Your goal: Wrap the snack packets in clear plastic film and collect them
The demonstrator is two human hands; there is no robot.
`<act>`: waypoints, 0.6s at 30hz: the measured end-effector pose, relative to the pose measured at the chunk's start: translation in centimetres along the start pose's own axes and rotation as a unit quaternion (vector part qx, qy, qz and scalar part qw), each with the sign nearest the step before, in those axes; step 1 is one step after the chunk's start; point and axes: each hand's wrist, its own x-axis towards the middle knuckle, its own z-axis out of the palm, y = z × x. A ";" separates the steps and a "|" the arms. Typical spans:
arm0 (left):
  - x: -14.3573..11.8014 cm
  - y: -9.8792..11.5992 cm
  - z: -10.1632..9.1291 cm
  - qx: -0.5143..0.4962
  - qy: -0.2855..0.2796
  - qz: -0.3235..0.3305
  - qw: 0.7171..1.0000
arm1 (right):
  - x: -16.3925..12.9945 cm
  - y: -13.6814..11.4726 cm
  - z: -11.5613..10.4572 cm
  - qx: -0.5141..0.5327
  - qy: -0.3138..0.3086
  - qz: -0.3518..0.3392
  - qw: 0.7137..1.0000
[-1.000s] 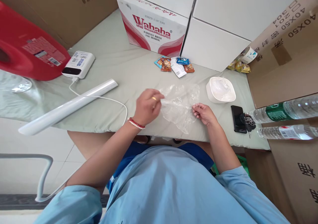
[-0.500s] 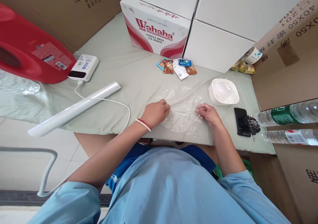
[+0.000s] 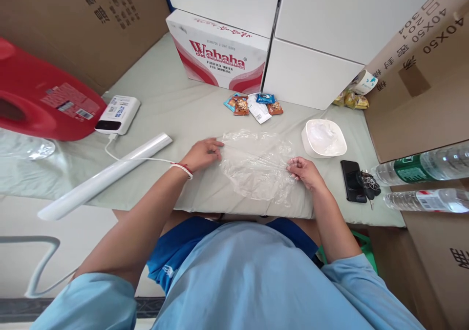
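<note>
A crinkled sheet of thin, clear plastic film point(image 3: 252, 169) lies spread on the cloth-covered table before me, with taut creases running across it. My left hand point(image 3: 201, 155), wearing a red-and-white bracelet, pinches its upper left edge. The right edge is held between the thumb and fingers of my right hand point(image 3: 306, 172). Just beyond that hand stands a white plastic bowl point(image 3: 310, 147) with crumpled clear plastic inside. Small snack packets point(image 3: 241, 105) lie farther back.
At left are a white tube point(image 3: 106, 174), a power bank point(image 3: 119, 114) with a cable and a red jug point(image 3: 47, 91). A phone point(image 3: 352, 179), keys point(image 3: 371, 186) and two water bottles point(image 3: 417, 170) lie at right. Boxes point(image 3: 220, 51) line the back.
My left hand has moved left, drawing the plastic film out wider between my hands. My right hand keeps its grip in nearly the same place. The view has shifted slightly.
</note>
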 end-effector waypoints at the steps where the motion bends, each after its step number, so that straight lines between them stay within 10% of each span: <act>1: 0.0 0.0 -0.4 0.011 -0.001 -0.010 1.000 | 0.1 0.0 0.0 0.002 0.000 0.000 1.000; 6: -1.5 4.2 1.4 0.108 0.088 0.024 0.990 | 0.5 -0.1 0.1 0.005 -0.007 -0.007 1.000; 10: -2.9 7.1 4.5 0.150 -0.048 0.149 0.976 | 0.7 -0.4 0.0 -0.007 -0.012 -0.006 1.000; 18: -3.9 0.8 0.8 0.258 -0.244 0.179 0.918 | 0.6 0.3 -1.6 -0.098 0.020 -0.003 0.995</act>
